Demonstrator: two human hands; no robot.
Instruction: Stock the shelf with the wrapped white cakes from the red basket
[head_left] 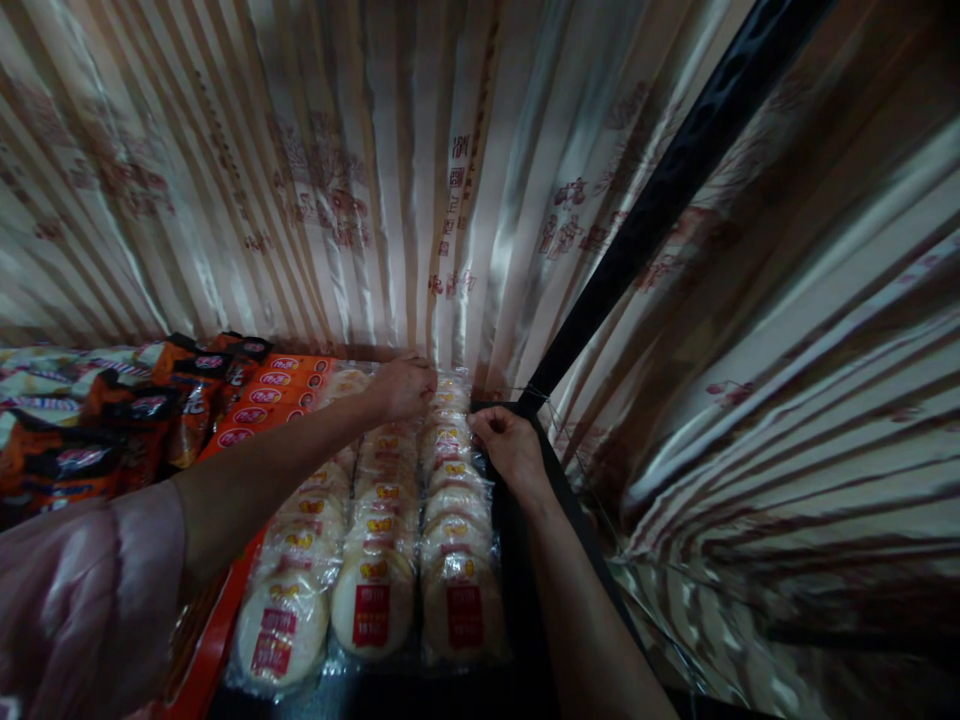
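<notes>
Flat round pale cakes in clear plastic packets, with red and yellow print, lie overlapped in three rows: a left row (283, 630), a middle row (373, 605) and a right row (463, 600). At the far end of the right row is a cake packet (448, 395). My left hand (409, 388) reaches over the rows to its left edge, fingers curled in and closed on the plastic. On the other side, my right hand (511, 450) pinches the plastic edge between thumb and forefinger. The fingertips of my left hand are partly hidden.
Left of the rows are orange packets (274, 385), black-and-orange bags (139, 410) and white packages (45, 375). A dark post (637, 230) rises at the right rear corner of the black table (525, 580). Printed shiny curtains (360, 150) hang behind.
</notes>
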